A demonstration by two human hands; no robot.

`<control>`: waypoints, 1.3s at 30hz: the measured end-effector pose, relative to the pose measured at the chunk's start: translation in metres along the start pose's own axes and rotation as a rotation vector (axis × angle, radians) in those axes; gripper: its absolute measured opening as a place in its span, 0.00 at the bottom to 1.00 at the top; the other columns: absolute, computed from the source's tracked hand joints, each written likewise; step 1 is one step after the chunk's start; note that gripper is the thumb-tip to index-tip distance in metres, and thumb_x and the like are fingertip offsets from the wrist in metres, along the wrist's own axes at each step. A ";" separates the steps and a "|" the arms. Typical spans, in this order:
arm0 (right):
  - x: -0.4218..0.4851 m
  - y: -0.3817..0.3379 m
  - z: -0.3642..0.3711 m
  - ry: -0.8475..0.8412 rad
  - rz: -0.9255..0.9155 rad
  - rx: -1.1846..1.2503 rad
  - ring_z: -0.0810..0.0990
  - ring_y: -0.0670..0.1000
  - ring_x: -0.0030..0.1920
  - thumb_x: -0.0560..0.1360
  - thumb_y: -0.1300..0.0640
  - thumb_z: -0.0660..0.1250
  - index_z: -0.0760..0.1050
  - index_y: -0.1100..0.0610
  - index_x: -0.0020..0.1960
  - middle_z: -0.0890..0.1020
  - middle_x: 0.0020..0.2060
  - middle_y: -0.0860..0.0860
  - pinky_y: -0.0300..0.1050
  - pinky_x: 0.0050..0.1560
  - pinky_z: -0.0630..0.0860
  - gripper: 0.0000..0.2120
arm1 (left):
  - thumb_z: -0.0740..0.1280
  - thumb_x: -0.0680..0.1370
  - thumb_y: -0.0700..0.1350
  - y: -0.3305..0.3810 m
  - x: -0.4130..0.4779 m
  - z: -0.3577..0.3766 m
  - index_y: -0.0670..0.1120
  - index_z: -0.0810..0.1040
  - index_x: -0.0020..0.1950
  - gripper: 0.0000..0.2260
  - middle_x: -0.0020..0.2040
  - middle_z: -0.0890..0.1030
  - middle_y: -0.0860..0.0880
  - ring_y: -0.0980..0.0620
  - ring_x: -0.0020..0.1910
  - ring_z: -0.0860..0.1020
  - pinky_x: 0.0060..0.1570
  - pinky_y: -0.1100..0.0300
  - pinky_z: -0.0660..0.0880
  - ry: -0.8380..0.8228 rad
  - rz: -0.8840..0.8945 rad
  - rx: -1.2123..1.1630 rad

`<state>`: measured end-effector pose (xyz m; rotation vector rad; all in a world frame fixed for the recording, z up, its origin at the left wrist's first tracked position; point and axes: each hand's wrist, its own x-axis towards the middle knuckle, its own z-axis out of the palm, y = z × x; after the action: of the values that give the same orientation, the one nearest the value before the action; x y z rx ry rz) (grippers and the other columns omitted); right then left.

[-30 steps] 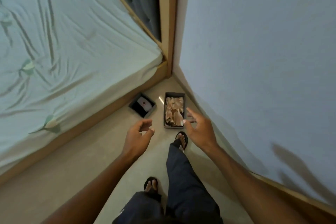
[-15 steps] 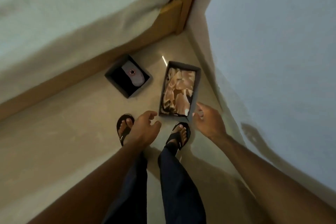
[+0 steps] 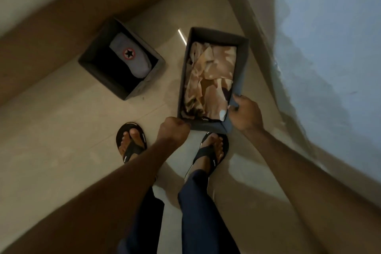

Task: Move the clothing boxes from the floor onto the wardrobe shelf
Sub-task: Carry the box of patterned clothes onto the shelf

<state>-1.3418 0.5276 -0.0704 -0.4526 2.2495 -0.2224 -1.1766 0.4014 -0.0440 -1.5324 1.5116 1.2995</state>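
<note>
Long grey fabric box sits low in front of the person, open-topped and packed with crumpled beige cloth. Cannot tell whether its base rests on the floor or is just clear of it.

Right grip grasps the box's near right corner, thumb over the rim to the inside, fingers on the outer wall. The wall buckles a little at that spot. Left grip is at the near left corner, clenched to a fist and touching the wall. Cannot tell whether it actually has hold of the rim.

Square grey box lies left of the long box, apart from it, on the floor and turned at an angle. Inside is a folded grey garment with a black star in a red-ringed circle. The rest of the interior is dark.

Wooden bed frame runs beyond and left of the long box, past the square one. Pale blue wall stands to the right of the long box.

On the near side of the long box are two feet in black flip-flops. Right foot has its toes just at the near wall; left foot is further left. Dark blue trousers show below.
</note>
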 end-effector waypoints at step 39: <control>-0.043 -0.022 0.011 0.061 -0.075 -0.220 0.78 0.63 0.46 0.73 0.61 0.60 0.78 0.59 0.50 0.81 0.46 0.60 0.46 0.39 0.68 0.10 | 0.59 0.79 0.46 -0.063 -0.014 -0.089 0.52 0.80 0.48 0.10 0.45 0.81 0.44 0.43 0.41 0.78 0.36 0.55 0.75 0.228 0.115 0.254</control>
<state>-1.3019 0.5236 -0.0416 -0.6550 2.3297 -0.0263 -1.0946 0.3346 -0.0152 -1.4833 1.8543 0.9727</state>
